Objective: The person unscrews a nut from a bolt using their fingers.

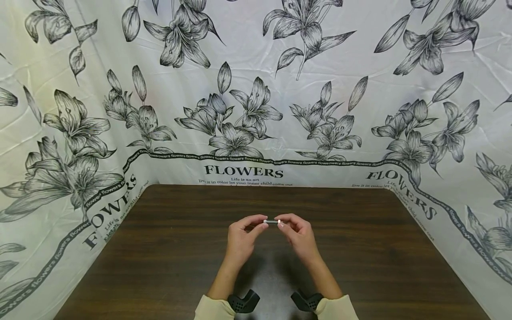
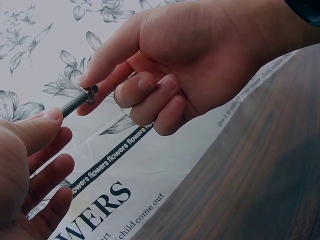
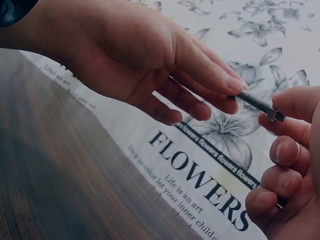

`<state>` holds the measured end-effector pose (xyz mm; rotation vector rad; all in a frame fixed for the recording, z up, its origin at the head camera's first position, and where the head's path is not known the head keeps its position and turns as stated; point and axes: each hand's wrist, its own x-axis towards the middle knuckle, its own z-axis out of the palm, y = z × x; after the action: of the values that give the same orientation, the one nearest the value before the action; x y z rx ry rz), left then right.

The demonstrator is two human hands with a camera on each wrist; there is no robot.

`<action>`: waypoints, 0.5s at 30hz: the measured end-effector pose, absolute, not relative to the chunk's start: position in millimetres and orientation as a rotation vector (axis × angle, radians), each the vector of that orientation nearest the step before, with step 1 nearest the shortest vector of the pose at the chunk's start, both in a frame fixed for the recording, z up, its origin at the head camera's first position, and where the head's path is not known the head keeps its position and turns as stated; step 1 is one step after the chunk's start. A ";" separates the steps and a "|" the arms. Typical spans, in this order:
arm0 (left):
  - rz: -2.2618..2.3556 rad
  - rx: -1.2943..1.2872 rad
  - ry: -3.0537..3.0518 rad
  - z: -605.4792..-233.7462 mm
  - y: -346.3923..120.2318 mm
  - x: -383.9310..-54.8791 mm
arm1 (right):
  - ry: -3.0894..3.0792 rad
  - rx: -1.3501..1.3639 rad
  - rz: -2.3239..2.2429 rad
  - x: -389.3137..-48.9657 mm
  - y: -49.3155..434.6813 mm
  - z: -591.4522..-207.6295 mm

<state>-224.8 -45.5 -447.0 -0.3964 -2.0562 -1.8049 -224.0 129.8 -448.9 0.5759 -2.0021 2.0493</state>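
Note:
A grey threaded bolt (image 1: pixel 272 222) is held level between both hands, raised above the table. My left hand (image 1: pixel 240 240) pinches one end of it between thumb and fingers, hiding that end. In the right wrist view, a small shiny hex nut (image 3: pixel 273 115) sits around the other end of the bolt (image 3: pixel 256 102). The thumb and index finger of my right hand (image 1: pixel 301 238) pinch at this nut end. The other right fingers curl in toward the palm in the left wrist view, while the remaining left fingers are loosely bent.
A dark brown wooden table (image 1: pixel 168 258) lies beneath the hands. White cloth (image 1: pixel 340 178) with printed black flowers and lettering hangs behind it and along both sides. Each wrist carries a black camera mount (image 1: pixel 245 302) next to a pale sleeve.

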 end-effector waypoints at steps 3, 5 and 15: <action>-1.794 -0.377 -2.061 -446.8 -44.5 -225.4 | -2.006 0.593 2.042 -223.5 130.2 -447.8; -1.786 -0.370 -2.066 -446.3 -44.4 -224.9 | -2.012 0.608 2.034 -222.7 130.5 -446.3; -1.769 -0.437 -2.047 -449.8 -48.6 -225.0 | -2.015 0.691 1.964 -209.5 127.9 -424.2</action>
<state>-225.0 -48.6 -449.8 -0.4375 -2.0473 -1.7695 -209.5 127.9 -424.2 0.6906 -2.0151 1.9641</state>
